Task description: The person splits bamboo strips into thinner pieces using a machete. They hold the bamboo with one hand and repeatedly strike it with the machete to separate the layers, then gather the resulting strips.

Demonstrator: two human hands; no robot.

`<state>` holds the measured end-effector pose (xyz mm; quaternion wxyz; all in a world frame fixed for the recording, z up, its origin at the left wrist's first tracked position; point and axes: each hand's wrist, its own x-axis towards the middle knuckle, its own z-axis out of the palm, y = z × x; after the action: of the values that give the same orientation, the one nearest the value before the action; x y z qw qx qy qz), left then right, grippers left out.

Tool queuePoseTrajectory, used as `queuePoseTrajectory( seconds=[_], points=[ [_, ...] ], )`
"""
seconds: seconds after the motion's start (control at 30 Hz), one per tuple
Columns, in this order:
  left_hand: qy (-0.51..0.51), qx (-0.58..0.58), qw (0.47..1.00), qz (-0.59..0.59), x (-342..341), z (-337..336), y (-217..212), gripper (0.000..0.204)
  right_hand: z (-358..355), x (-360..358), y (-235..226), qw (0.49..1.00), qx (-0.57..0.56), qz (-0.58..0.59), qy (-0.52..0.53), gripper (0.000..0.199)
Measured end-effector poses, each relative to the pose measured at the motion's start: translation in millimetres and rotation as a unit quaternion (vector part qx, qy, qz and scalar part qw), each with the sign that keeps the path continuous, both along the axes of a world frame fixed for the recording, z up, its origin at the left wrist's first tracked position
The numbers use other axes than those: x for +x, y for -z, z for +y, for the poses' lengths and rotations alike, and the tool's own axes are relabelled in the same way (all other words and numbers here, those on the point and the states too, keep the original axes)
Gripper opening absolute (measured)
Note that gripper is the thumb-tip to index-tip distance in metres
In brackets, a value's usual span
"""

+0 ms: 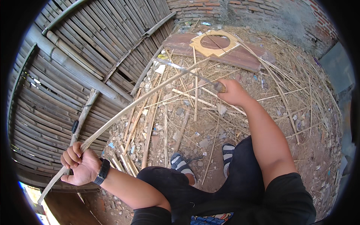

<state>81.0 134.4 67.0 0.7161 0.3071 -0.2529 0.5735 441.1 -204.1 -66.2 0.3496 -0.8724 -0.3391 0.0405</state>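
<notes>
My left hand (pixel 81 165), with a dark band on its wrist, is closed around a long pale bamboo strip (pixel 129 108) near its lower end. The strip slants up and away to the right, its far end above the littered ground. My right hand (pixel 234 92) grips the handle of a machete (pixel 202 77), whose blade points to the far left. Blade and strip cross in view near the strip's far part; whether they touch, I cannot tell. The blade's far end is bright and slightly blurred.
A bamboo slat wall (pixel 75 63) rises on the left, a brick wall (pixel 255 15) at the back. A yellowish board with a round hole (pixel 206 48) lies on a brown panel (pixel 176 44). Bamboo strips (pixel 281 92) and rubble cover the ground around my sandalled feet (pixel 182 165).
</notes>
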Motion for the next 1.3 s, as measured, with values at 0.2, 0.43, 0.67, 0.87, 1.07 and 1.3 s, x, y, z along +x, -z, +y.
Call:
queuePoseTrajectory(
  seconds=[0.2,0.43,0.67,0.87,1.07,1.3],
  points=[
    [0.049,0.040,0.998,0.001,18.2,-13.5,-6.1,0.052,-2.4,-3.7,-0.3,0.997,0.038,0.050,0.041,0.032],
    [0.068,0.060,0.995,0.043,41.5,-23.7,2.6,0.054,21.8,-40.0,-13.0,0.991,0.015,0.062,-0.119,0.030],
    [0.058,0.096,0.992,0.062,51.6,-32.0,3.2,0.058,36.6,-64.5,-14.2,0.979,-0.015,0.033,-0.201,0.033],
    [0.051,0.110,0.990,0.066,58.9,-40.8,5.8,0.059,35.1,-55.7,-24.6,0.980,-0.045,0.155,-0.118,0.036],
    [0.033,0.088,0.987,0.130,86.7,-33.9,24.0,0.060,40.2,-57.2,-18.0,0.977,-0.057,0.096,-0.181,0.037],
    [-0.031,-0.007,0.948,0.316,148.9,-45.3,87.7,0.056,30.3,-37.1,0.5,0.990,0.004,0.124,-0.064,0.045]
  ],
)
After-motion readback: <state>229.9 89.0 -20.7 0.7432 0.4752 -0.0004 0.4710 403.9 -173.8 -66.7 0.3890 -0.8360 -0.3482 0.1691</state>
